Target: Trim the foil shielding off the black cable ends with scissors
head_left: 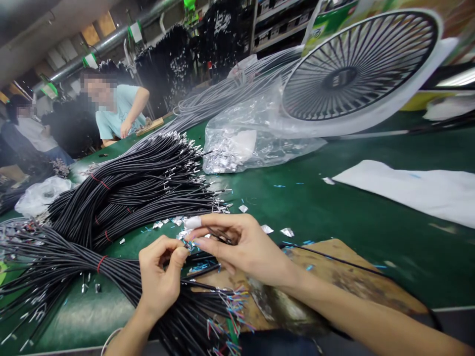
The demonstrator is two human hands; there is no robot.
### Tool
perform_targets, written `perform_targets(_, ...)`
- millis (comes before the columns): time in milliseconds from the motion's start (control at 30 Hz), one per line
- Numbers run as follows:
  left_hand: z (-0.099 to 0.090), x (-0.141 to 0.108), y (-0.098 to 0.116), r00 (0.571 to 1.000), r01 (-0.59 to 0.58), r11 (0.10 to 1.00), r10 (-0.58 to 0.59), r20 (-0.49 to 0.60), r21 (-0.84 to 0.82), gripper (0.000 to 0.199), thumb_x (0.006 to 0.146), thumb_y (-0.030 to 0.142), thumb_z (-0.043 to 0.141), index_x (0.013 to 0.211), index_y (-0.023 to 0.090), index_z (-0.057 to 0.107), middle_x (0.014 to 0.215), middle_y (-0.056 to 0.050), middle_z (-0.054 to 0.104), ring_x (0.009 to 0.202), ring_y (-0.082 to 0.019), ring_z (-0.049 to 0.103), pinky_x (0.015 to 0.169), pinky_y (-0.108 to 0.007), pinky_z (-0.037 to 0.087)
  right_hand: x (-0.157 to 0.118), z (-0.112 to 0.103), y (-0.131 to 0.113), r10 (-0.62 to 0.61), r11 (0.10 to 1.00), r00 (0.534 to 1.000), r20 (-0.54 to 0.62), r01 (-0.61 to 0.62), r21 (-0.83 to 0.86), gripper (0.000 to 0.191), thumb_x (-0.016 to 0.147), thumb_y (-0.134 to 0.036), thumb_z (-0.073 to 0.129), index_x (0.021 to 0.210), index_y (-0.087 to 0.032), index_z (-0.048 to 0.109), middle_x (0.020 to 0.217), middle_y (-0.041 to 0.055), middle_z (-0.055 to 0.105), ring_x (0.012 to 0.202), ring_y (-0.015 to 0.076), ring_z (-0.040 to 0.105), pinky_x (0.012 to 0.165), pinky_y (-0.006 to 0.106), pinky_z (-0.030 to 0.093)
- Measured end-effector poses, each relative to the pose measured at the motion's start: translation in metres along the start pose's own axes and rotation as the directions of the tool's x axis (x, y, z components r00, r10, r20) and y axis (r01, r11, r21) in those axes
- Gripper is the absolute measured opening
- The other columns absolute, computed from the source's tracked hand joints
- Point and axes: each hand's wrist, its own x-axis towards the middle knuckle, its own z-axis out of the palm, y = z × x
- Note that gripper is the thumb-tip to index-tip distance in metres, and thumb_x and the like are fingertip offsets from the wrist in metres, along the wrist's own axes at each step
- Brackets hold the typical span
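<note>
My left hand is closed, its thumb and forefinger pinching the thin coloured wires at the end of a black cable. Close against it, my right hand has its fingers closed on the same cable end, with a dark length curled in the palm. White tape wraps one right fingertip. Below my hands lies a bundle of black cables with stripped, coloured wire ends. A red tie binds another black bundle to the left of my left hand.
A large pile of black cables with silvery ends lies ahead. Beyond are a plastic bag, a round fan and grey cables. A worn board and white sheet lie right. A person sits across the green table.
</note>
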Motion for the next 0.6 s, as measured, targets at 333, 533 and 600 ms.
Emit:
perform_targets(333, 0.0041, -0.0013, 0.0037, 0.995, 0.004, 0.998, -0.009, -0.099, -0.055, 0.013, 0.075, 0.024, 0.064, 0.065, 0.017, 0.060, 0.062, 0.002, 0.059, 0.056, -0.010, 0.054, 0.052, -0.020, 0.042, 0.0006, -0.0014, -0.0008, -0.103, 0.986, 0.993, -0.054, 0.095, -0.139, 0.012, 0.065, -0.019, 0.062, 0.075, -0.014, 0.064, 0.065, 0.0022, 0.067, 0.052, 0.0105, 0.058, 0.047, 0.019, 0.048)
perform_targets(533, 0.0066, -0.0034, -0.0011, 0.988, -0.012, 1.000, 0.009, -0.156, -0.017, 0.015, 0.075, 0.023, 0.065, 0.063, 0.016, 0.057, 0.058, 0.002, 0.054, 0.054, -0.009, 0.051, 0.051, -0.019, 0.041, 0.0008, 0.0002, -0.0010, -0.113, 0.985, 0.992, -0.063, 0.104, -0.139, 0.012, 0.065, -0.019, 0.060, 0.075, -0.014, 0.063, 0.066, 0.0024, 0.066, 0.051, 0.0094, 0.056, 0.047, 0.018, 0.047)
perform_targets(600, 0.0066, -0.0030, -0.0002, 0.991, 0.006, 0.999, -0.013, -0.135, -0.047, 0.016, 0.076, 0.024, 0.065, 0.064, 0.016, 0.058, 0.059, 0.002, 0.055, 0.054, -0.009, 0.053, 0.049, -0.018, 0.042, 0.0009, 0.0000, 0.0001, -0.108, 0.985, 0.992, -0.064, 0.098, -0.140, 0.013, 0.065, -0.020, 0.060, 0.077, -0.014, 0.063, 0.066, 0.0022, 0.066, 0.050, 0.0089, 0.054, 0.045, 0.018, 0.046)
